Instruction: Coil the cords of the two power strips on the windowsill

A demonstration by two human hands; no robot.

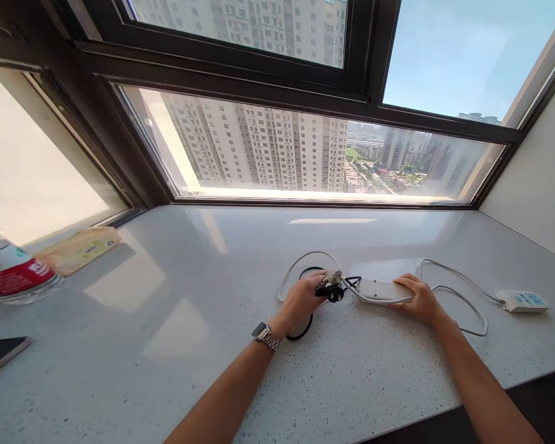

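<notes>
My left hand (303, 297), with a metal-band watch (267, 336) on its wrist, is closed round two power plugs. One is a black plug (335, 294) with its prongs facing right; the other is a light grey plug (337, 275) just above it. My right hand (419, 298) grips the right end of a white power strip (375, 290), which lies underside up. A black cord (300, 336) loops under my left hand, and a white cord (317, 253) curls behind it. Farther right, a second white power strip (525, 301) rests on the counter with its sockets upward.
The speckled white counter (213, 382) runs up to a dark-framed window (268, 203). At the left stand a large water bottle (13, 271) with a red label and a soft yellowish packet (78, 250). A dark flat device (2, 356) lies near the left edge. A white wall (536, 179) bounds the right.
</notes>
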